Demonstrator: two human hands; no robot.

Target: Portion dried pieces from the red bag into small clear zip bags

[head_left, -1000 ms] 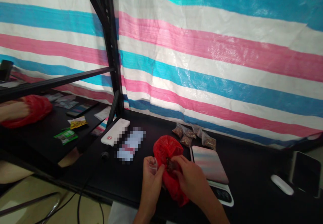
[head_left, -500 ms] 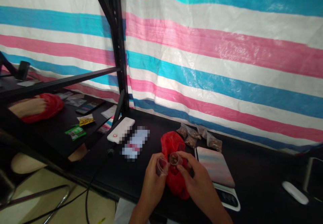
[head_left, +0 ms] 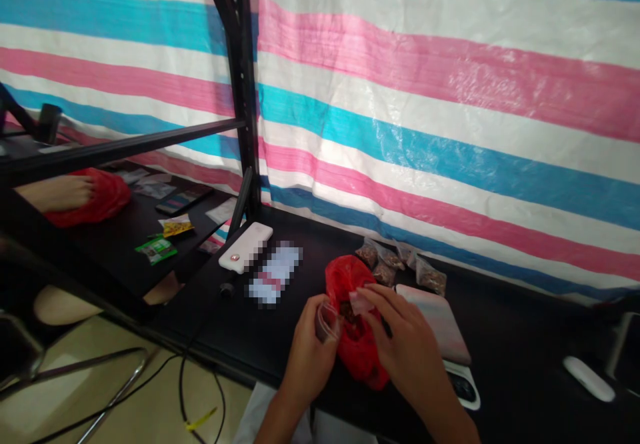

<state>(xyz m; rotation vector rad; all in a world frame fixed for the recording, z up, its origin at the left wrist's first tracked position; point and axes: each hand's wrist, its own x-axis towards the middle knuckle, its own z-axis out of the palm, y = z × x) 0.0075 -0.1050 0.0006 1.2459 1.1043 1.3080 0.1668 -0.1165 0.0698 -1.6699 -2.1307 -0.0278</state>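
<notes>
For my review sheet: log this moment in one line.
left hand: holds small clear bag | right hand: fingers in red bag | black table

Scale [head_left: 440, 321] blocks rightward; bare table [head_left: 270, 337] left.

Tarp backdrop [head_left: 425, 97]: horizontal stripes in white, pink, cyan and blue. Shelf frame [head_left: 240, 84] and table top [head_left: 525, 337]: black. Plastic bag [head_left: 357, 351] between the hands: red, translucent, dark brown bits showing at its mouth. Small zip bag [head_left: 327, 321] at the left hand [head_left: 313, 357]: clear. Filled packets [head_left: 395, 264] by the tarp: clear with brown contents. Scale platform [head_left: 435, 321]: pastel pink-grey bands, white base. Power bank [head_left: 246, 247]: white, pink dot. Second bag [head_left: 95, 197] far left: red. Sachets: green [head_left: 156, 249], yellow [head_left: 176, 226]. Floor [head_left: 125, 404]: beige, black cables.
</notes>
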